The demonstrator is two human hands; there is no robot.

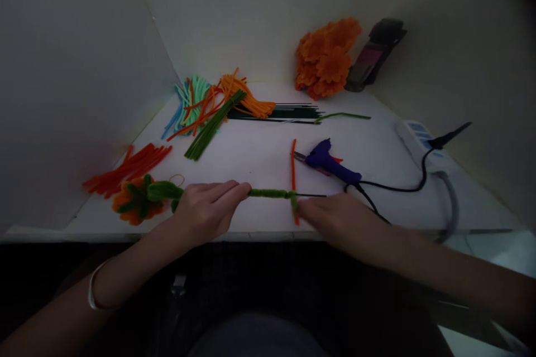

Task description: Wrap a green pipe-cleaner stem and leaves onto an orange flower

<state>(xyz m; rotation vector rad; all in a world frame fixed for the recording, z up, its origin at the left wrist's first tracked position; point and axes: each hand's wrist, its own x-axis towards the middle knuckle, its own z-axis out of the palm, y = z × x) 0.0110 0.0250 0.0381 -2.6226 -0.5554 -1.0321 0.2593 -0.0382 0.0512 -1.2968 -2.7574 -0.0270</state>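
Observation:
My left hand [211, 206] is closed around a flower stem [270, 193] wrapped in fuzzy green pipe cleaner. At the stem's left end is an orange flower [136, 201] with green leaves. My right hand [330, 215], slightly blurred, has its fingers pinched at the loose end of the green pipe cleaner [295, 207], where the wrapping stops. Beyond that point a bare dark wire [312, 196] runs on to the right, its far end beside my right hand. An orange pipe cleaner [293, 164] lies on the table and passes behind the stem.
A blue glue gun [335, 164] lies behind my right hand, its cord reaching a power strip [421, 139]. Pipe cleaner bundles, green [215, 125], orange [251, 97] and red [129, 170], lie left and back. Orange flowers [329, 61] and a bottle [372, 56] stand by the wall.

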